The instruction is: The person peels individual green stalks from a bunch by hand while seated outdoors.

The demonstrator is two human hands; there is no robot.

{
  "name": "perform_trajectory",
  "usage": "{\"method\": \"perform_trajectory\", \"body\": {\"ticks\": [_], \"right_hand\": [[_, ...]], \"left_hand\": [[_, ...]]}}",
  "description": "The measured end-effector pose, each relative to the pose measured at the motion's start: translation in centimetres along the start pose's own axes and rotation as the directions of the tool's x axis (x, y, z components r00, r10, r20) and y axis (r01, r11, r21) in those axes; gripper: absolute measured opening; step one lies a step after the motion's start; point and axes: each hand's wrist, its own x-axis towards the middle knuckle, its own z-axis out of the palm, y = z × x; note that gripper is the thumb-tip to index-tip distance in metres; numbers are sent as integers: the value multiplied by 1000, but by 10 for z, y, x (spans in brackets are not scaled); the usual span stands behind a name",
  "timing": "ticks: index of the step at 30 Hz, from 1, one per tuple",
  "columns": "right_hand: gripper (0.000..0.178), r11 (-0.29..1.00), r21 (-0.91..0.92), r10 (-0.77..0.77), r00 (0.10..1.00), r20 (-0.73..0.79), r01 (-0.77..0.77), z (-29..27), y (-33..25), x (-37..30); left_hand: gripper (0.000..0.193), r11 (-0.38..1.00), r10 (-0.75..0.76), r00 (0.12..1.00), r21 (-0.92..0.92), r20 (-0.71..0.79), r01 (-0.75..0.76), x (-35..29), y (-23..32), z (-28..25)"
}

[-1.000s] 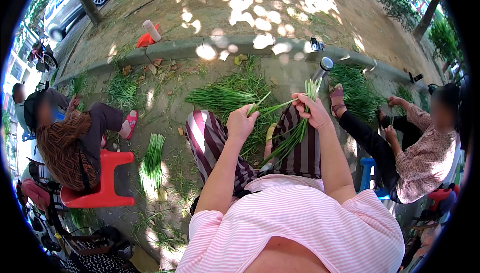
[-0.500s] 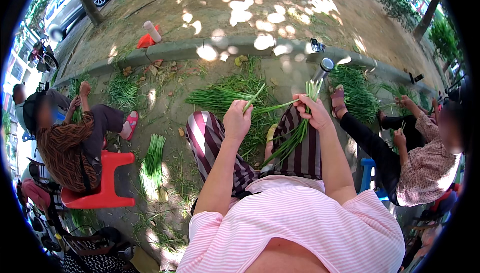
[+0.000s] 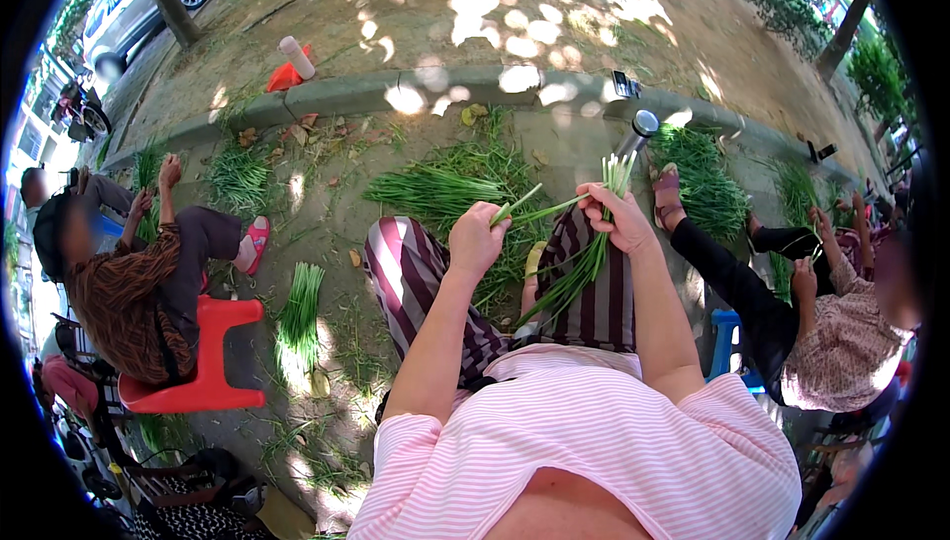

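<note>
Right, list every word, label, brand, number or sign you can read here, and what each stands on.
None can be read.
Small dark device on the curb: any marking is too small.
Pale bottle and silver-topped flask: no legible lettering.
Green stalks in the right hand: no label shows.

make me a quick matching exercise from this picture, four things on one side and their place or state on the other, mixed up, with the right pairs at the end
Things
1. left hand
2. red stool
3. pale bottle
4. right hand

Place or state
A. beside an orange-red bag
B. holding a thick bunch of green stalks, pale ends up
C. under a co-worker in a brown patterned top
D. holding a few green stalks

Right pairs: 1-D, 2-C, 3-A, 4-B
</note>
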Motion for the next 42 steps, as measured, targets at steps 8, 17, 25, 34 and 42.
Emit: {"method": "perform_trajectory", "body": {"ticks": [8,17,25,34,42], "right_hand": [[23,1000,11,11,1000,1,-11,-2,2,3],[23,1000,-14,2,999,-41,-3,-1,4,2],[24,995,85,-54,996,-73,60,-2,4,1],[25,981,165,-82,992,-100,98,-18,6,0],[25,983,165,-72,994,-79,84,-16,5,1]], "left_hand": [[11,989,58,981,-126,-187,-82,3,7,-5],[14,984,170,976,71,-133,-162,8,26,-19],[15,965,164,986,201,23,-166,-5,14,-18],[13,996,42,992,-71,-122,-51,-12,0,-16],[20,900,-234,955,-413,-182,141,-7,-19,-4]]}}
